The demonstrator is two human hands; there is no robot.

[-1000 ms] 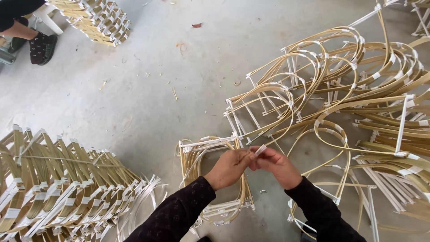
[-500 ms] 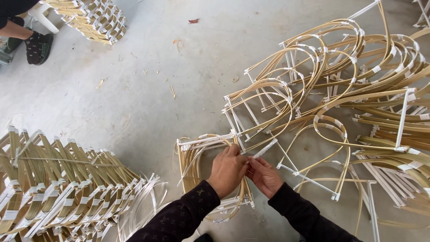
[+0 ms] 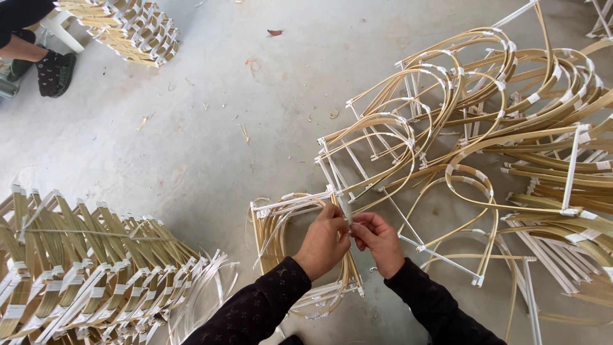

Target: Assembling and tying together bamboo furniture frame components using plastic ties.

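Stack of bamboo frames [image 3: 83, 275] on floor at left, left hand [image 3: 324, 241] and right hand [image 3: 380, 241] meeting, fingers of both pinched shut on white strip [image 3: 345, 209] of bamboo frame [image 3: 287, 220] on concrete floor [image 3: 211, 128], tangled frame pile [image 3: 498, 128] at right

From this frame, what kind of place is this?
Probably a handcraft workshop floor for bent bamboo or rattan frames. Bare concrete floor, a heap of curved taped frames at right, neat stacked bundles at left. Both hands work on one frame corner.
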